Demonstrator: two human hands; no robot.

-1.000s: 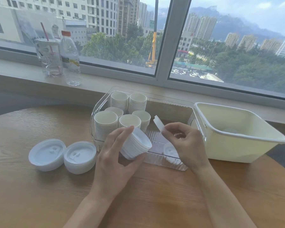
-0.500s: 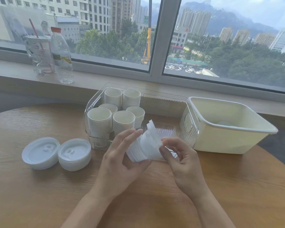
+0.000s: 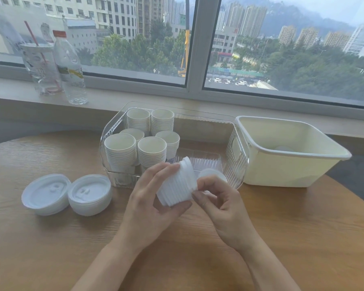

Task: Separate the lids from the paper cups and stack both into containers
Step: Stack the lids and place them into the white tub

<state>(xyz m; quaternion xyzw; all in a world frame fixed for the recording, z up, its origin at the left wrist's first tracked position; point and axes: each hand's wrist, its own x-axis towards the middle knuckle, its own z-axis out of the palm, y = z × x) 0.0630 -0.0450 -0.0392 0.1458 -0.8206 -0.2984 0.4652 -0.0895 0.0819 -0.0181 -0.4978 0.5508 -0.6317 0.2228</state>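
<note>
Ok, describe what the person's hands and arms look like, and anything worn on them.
Both forearms are bare up to the bottom edge of the frame, with no sleeves showing. The left hand and the right hand wear no gloves, and no rings, watch or bracelet can be seen on the fingers or wrists. The fingernails that show look short and unpainted.

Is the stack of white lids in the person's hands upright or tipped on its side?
Tipped on its side. The stack of white lids lies across the left hand, its wide end toward the right hand.
</note>
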